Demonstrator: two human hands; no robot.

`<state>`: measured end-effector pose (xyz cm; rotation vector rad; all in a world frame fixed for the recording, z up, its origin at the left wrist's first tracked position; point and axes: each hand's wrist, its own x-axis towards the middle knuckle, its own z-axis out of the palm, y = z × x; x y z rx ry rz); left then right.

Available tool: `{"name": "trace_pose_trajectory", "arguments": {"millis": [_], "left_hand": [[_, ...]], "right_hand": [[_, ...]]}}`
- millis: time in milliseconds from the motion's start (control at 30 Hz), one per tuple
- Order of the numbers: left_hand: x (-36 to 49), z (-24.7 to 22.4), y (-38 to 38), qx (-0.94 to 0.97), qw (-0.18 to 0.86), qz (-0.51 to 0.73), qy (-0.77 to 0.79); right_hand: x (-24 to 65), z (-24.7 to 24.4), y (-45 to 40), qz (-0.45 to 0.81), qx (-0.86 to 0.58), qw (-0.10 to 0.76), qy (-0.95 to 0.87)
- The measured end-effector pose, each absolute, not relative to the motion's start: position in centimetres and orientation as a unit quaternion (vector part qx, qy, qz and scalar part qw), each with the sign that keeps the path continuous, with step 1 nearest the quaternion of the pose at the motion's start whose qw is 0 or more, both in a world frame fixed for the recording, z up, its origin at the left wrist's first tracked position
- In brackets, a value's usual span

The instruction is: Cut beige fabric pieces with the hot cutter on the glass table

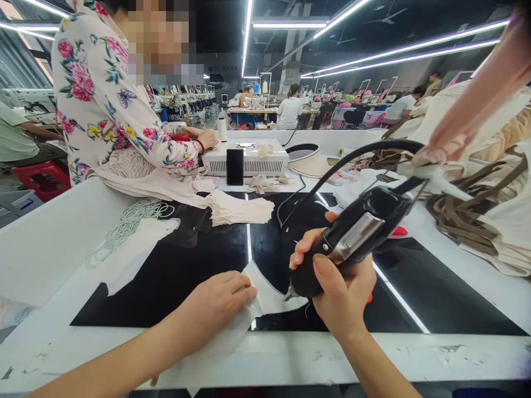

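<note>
My right hand (342, 287) is wrapped round a black handheld tool (348, 237) with a silver plate and a black cable. The tool's narrow metal tip points down at the right end of a white fabric piece (269, 293). My left hand (224, 298) has its fingers pressed together on the left part of that fabric, which trails down over the table's front edge. Beneath lies a glossy black mat (191, 287).
White fabric and pale green cord (133, 221) lie at left. Stacked cream pieces (243, 209), a phone (235, 167) and a white box (265, 163) stand behind. Brown straps (460, 215) are at right. A person in a floral top (95, 94) works at back left.
</note>
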<state>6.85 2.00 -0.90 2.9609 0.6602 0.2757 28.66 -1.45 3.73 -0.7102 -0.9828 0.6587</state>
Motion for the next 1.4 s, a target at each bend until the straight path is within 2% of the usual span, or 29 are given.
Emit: {"name": "trace_pose_trajectory", "arguments": {"millis": [200,467,1067,1400], "left_hand": [[7.0,-0.4,4.2,0.964,0.086,0.146,0.205],[9.6,-1.4,6.5,0.962,0.105,0.144,0.208],[7.5,-1.9,5.7,0.944,0.156,0.197,0.215],[6.9,-3.3,5.3,0.932,0.188,0.213,0.225]], "right_hand": [[28.9,3.4,-1.7,0.293,-0.332,0.763,-0.472],[29.5,3.2,-2.6,0.289,-0.336,0.757,-0.480],[30.2,2.9,-3.6,0.282,-0.338,0.745,-0.500],[26.9,4.4,0.6,0.287,-0.307,0.791,-0.445]]}}
